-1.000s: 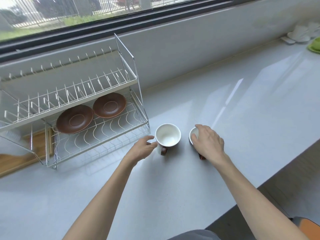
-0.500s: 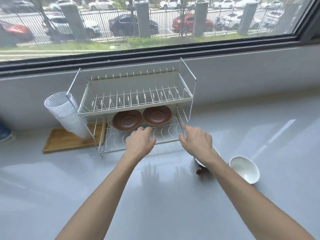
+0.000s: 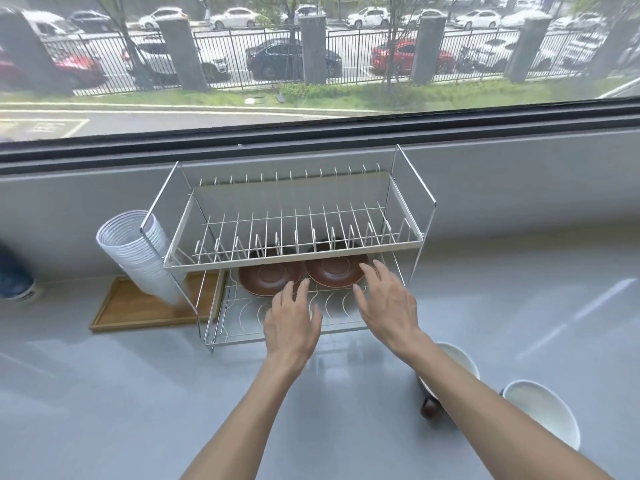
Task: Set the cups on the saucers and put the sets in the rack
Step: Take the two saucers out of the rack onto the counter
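Observation:
Two brown saucers lie side by side on the lower shelf of the white wire rack [image 3: 346, 242]: the left saucer [image 3: 265, 277] and the right saucer [image 3: 332, 271]. My left hand [image 3: 292, 322] hovers open over the lower shelf's front, fingertips near the left saucer. My right hand [image 3: 389, 306] is open too, fingers at the right saucer's edge. Two white cups stand on the counter at the lower right: one cup [image 3: 457, 358] with a brown handle is partly hidden under my right forearm, the other cup [image 3: 540, 408] sits further right.
A stack of clear plastic cups [image 3: 136, 252] leans against the rack's left side over a wooden tray [image 3: 138, 311]. A dark blue object [image 3: 14, 275] sits at the far left. The grey counter [image 3: 104, 393] runs below a wide window.
Both hands left the cups on the counter and reached forward into the rack's lower shelf toward the saucers. The view swung left and up to centre on the rack.

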`<state>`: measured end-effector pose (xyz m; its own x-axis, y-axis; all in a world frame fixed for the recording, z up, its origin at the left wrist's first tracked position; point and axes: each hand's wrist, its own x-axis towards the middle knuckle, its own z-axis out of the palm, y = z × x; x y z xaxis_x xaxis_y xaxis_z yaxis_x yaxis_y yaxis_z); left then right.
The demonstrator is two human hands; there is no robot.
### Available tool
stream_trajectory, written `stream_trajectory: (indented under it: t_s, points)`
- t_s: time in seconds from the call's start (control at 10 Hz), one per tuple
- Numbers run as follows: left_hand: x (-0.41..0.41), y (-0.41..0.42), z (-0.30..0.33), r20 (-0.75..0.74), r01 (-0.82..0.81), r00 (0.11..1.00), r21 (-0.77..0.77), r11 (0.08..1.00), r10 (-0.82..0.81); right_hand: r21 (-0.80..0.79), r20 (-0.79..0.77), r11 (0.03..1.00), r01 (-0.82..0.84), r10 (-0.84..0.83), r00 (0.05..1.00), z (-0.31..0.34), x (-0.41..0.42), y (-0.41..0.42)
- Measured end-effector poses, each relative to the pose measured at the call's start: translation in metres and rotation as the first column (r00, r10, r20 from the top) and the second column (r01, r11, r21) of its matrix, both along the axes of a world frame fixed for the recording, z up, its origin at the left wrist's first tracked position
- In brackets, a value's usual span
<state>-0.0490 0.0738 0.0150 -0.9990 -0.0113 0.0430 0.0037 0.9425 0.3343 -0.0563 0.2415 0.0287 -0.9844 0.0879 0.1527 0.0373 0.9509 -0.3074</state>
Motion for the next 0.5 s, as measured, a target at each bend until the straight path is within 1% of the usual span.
stream_trajectory:
  t_s: [0.1,0.2,0.3,0.4,0.5]
  points:
    - [-0.014,0.008,-0.008,0.013,-0.024,1.0,0.04,0.999,0.023,0.038,-0.025,0.999,-0.01,0.011,1.0,-0.012,-0.022,0.001]
    - [-0.029,0.014,-0.016,0.064,-0.049,0.997,0.107,0.993,0.042,0.043,0.008,0.999,-0.006,0.005,1.0,-0.019,-0.043,0.003]
    - [-0.045,0.021,-0.021,0.105,-0.086,0.992,0.19,0.978,0.067,-0.016,0.088,1.0,0.021,-0.02,0.996,-0.021,-0.065,0.001]
    - [-0.058,0.028,-0.025,0.16,-0.136,0.982,0.23,0.964,0.1,-0.043,0.133,0.998,0.052,-0.046,0.99,-0.027,-0.088,0.005]
    - [-0.07,0.033,-0.031,0.232,-0.189,0.965,0.287,0.939,0.124,-0.063,0.313,0.998,-0.014,0.033,0.949,-0.03,-0.104,0.009]
